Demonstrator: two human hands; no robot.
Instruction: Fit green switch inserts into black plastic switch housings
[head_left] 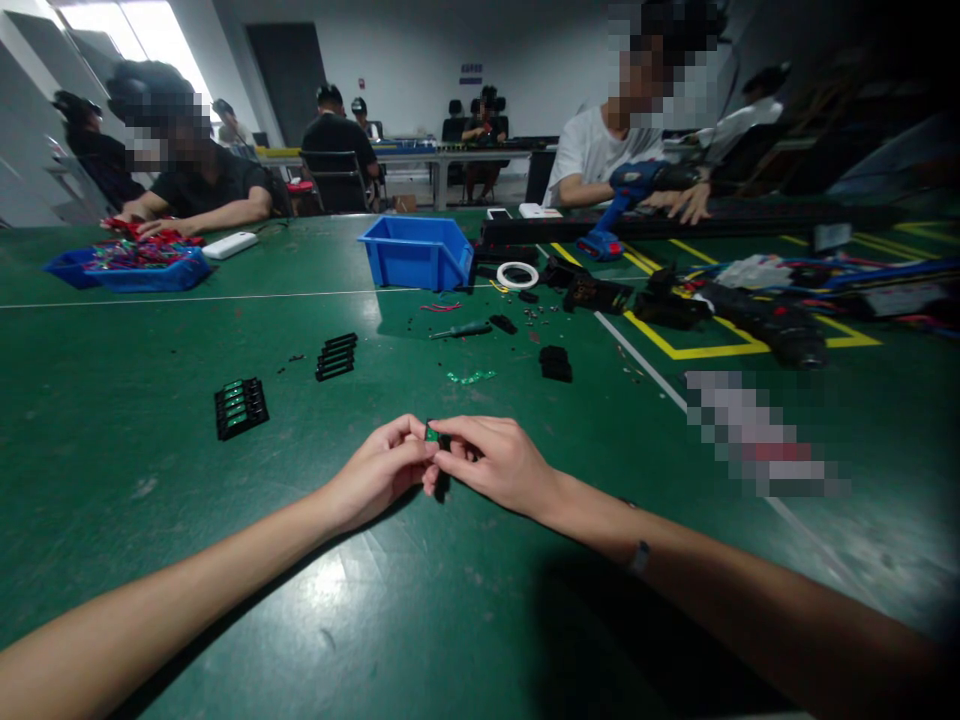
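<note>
Big and bright, the room has white walls and more people sitting far at the back. One wide green desk [150, 560] fills most of the view. Two other people sit at its far side, one at the left and one at the right. The one at the right has a hand on one blue drill [622, 205]. One blue box [417, 252] stands near the middle of the desk. One flat blue tray [120, 272] full of shiny bits lies by the person at the left. Close to the camera, the left hand [375, 472] and the right hand [495, 465] meet just above the desk. Each grip is pinched tight, thumb against fingers, on the same small part [433, 433], which sits between the fingertips. Farther back lie one black pack with green stripes [241, 407], one row of black strips [336, 356] that looks like four, one white tape ring [517, 274] and one screwdriver [461, 330]. Only one small part is held. It is black with a bit of green at the top, and the fingers hide most of it. It looks very light and hard, like plastic. It is so tiny that it could slip out and get lost, and thin bits on it might bend or snap. I think the best hold is a soft pinch on its two sides, low over the desk.
</note>
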